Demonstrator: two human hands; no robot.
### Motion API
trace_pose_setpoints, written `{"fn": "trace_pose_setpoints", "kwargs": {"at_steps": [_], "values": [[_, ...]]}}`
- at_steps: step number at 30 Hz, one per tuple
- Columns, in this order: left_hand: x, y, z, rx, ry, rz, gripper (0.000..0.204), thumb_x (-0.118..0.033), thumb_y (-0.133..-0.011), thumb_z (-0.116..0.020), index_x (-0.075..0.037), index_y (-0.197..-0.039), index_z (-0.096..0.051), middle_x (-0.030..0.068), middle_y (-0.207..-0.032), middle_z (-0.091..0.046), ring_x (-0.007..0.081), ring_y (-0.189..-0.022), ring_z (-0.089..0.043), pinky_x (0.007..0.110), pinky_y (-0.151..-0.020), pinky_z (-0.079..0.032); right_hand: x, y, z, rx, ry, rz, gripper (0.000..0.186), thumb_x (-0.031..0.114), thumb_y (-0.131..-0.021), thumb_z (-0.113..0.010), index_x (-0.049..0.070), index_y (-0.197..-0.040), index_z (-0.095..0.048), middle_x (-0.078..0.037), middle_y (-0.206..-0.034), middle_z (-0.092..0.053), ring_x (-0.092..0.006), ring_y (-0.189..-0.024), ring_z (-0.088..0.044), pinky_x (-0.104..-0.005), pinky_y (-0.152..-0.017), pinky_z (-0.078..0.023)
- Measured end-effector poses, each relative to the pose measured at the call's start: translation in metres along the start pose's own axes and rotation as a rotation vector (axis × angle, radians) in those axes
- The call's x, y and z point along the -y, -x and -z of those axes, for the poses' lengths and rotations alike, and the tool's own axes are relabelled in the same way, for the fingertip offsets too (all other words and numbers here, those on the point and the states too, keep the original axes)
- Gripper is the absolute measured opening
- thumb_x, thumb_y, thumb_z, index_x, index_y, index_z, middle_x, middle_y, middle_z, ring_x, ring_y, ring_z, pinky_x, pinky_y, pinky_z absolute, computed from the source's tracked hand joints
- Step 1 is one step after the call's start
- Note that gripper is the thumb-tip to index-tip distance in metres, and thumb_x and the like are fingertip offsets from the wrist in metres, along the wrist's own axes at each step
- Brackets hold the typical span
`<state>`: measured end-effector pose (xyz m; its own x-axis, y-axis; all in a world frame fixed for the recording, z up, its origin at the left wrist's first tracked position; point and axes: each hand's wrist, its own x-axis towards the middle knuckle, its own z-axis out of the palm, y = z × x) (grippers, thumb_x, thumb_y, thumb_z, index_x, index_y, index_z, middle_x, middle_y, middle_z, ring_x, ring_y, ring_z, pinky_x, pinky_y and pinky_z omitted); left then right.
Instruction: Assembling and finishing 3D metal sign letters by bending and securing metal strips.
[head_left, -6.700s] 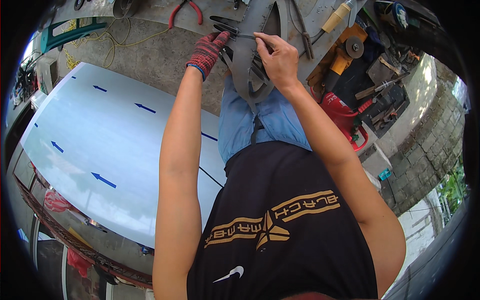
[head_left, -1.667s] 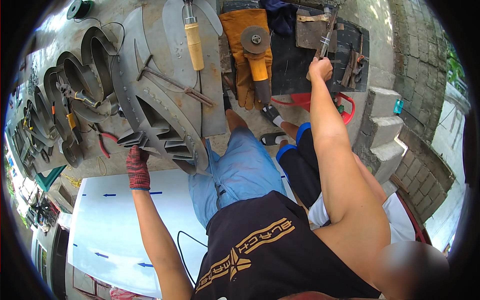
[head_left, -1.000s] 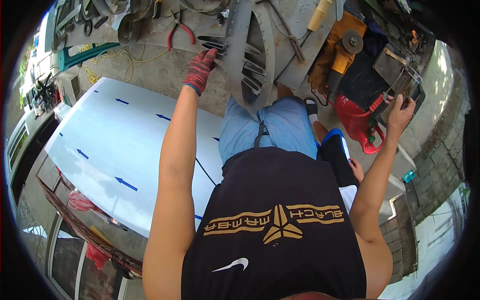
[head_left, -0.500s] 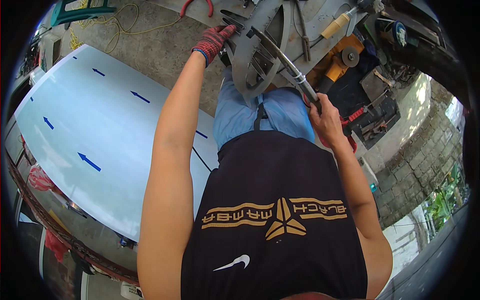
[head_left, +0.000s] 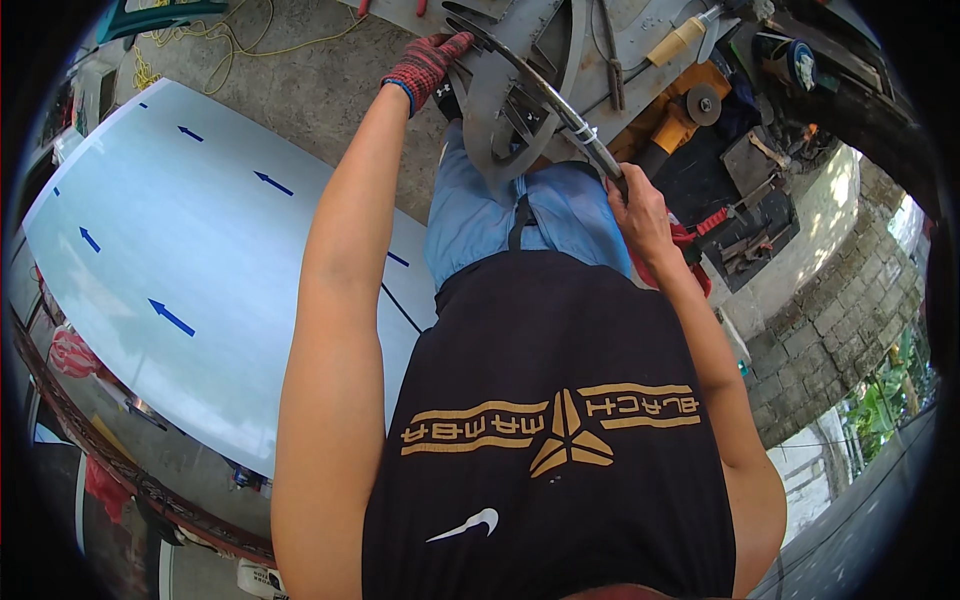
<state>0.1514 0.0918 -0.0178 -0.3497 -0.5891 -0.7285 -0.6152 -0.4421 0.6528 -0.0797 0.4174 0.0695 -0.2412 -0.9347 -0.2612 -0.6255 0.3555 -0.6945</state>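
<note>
My left hand point(head_left: 430, 70), in a red and black knit glove, is closed on a pointed edge of a grey cut-metal ornament point(head_left: 495, 150) with curved openings. My bare right hand point(head_left: 640, 215) grips the near end of a long dark metal bar point(head_left: 570, 118) with a light band around it. The bar slants up and left across the ornament. Its far end lies beside my gloved fingertips; whether it touches the metal there I cannot tell. The ornament rests over my lap and the edge of a grey metal work surface point(head_left: 640, 20).
At the right lie an orange angle grinder point(head_left: 680, 122), a wooden-handled tool point(head_left: 675, 45) and a black tray point(head_left: 745, 240) of scraps. A round can point(head_left: 795, 62) stands at the far right. A large pale-blue panel with arrows point(head_left: 200, 260) fills the left, near a yellow cord point(head_left: 235, 50).
The bar has slid up and left, its far end moving from the ornament's middle to beside my left fingertips. My right hand has shifted slightly up and left with it.
</note>
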Motion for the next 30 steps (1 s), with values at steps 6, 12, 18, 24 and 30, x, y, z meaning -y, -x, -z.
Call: {"fn": "trace_pose_setpoints", "kwargs": {"at_steps": [6, 12, 18, 24, 30], "values": [[0.009, -0.009, 0.003, 0.01, -0.02, -0.003, 0.063, -0.053, -0.092, -0.073, -0.003, -0.131, -0.07, 0.0152, -0.125, -0.072, 0.0257, -0.114, -0.066, 0.038, -0.105, -0.047, -0.003, 0.0, -0.009, 0.022, -0.005, 0.038, 0.031, 0.004, -0.091, -0.068, 0.001, -0.117, -0.053, -0.021, -0.098, -0.061, -0.0442, -0.085, -0.065, -0.0503, -0.072, -0.052], [0.012, -0.01, 0.002, -0.007, -0.027, -0.014, 0.061, -0.053, -0.093, -0.072, -0.004, -0.131, -0.071, 0.0152, -0.124, -0.072, 0.0255, -0.114, -0.066, 0.038, -0.104, -0.048, -0.002, -0.005, -0.016, 0.011, -0.006, 0.045, 0.031, 0.004, -0.091, -0.068, 0.001, -0.118, -0.053, -0.022, -0.101, -0.061, -0.0442, -0.088, -0.065, -0.0499, -0.074, -0.052], [0.01, -0.008, 0.001, -0.002, -0.037, -0.025, 0.059, -0.052, -0.094, -0.071, -0.006, -0.129, -0.072, 0.0146, -0.124, -0.073, 0.0255, -0.113, -0.066, 0.038, -0.104, -0.048, -0.001, -0.007, -0.021, 0.0, -0.003, 0.04, 0.03, 0.005, -0.092, -0.068, 0.0, -0.117, -0.053, -0.023, -0.102, -0.062, -0.0455, -0.088, -0.065, -0.0504, -0.074, -0.052], [0.011, -0.01, 0.002, -0.012, -0.06, -0.018, 0.06, -0.054, -0.093, -0.072, -0.005, -0.128, -0.072, 0.0151, -0.122, -0.073, 0.0267, -0.114, -0.066, 0.039, -0.104, -0.048, 0.001, -0.008, -0.021, 0.01, -0.012, 0.029, 0.029, 0.006, -0.092, -0.068, 0.0, -0.117, -0.053, -0.024, -0.1, -0.063, -0.0463, -0.087, -0.065, -0.0509, -0.073, -0.052], [0.015, -0.014, 0.001, -0.011, -0.057, -0.037, 0.063, -0.056, -0.092, -0.073, -0.004, -0.128, -0.072, 0.0161, -0.123, -0.073, 0.0283, -0.112, -0.067, 0.04, -0.104, -0.048, 0.001, -0.005, -0.023, 0.04, -0.059, -0.023, 0.029, 0.008, -0.094, -0.068, 0.001, -0.118, -0.053, -0.025, -0.096, -0.065, -0.0469, -0.085, -0.066, -0.0513, -0.071, -0.052]]}}
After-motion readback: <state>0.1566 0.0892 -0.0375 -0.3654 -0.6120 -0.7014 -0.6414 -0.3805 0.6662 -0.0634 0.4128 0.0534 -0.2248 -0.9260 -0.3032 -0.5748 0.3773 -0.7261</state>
